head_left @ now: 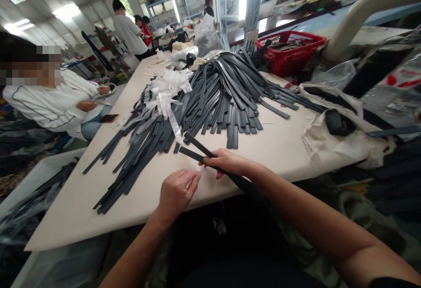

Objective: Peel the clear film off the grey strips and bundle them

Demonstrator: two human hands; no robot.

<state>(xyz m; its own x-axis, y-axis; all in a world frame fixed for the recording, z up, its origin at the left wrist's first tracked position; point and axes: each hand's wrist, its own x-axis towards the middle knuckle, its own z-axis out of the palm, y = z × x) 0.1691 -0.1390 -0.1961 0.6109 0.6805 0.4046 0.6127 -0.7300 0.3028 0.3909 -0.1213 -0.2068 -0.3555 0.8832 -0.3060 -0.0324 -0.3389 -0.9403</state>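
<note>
My right hand [226, 163] is closed around a dark grey strap [192, 154]; two flat ends stick out to the left past the fingers, and the rest hangs back under my forearm. Just left of it, above the table's near edge, my left hand [179, 189] has its fingers curled and thumb pressed in. Whether anything is pinched there is hidden. A big pile of similar dark straps [226, 90] fans out beyond my hands. More straps [131, 169] lie in a bunch at the left, with whitish plastic strips [167, 90] draped over them.
The pale table [79, 209] carries the piles. At its back right stands a red basket [289, 53] of dark pieces. Crumpled whitish cloth [345, 138] lies at the right. A person in a white jacket [49, 99] sits at the left, near a phone [109, 118].
</note>
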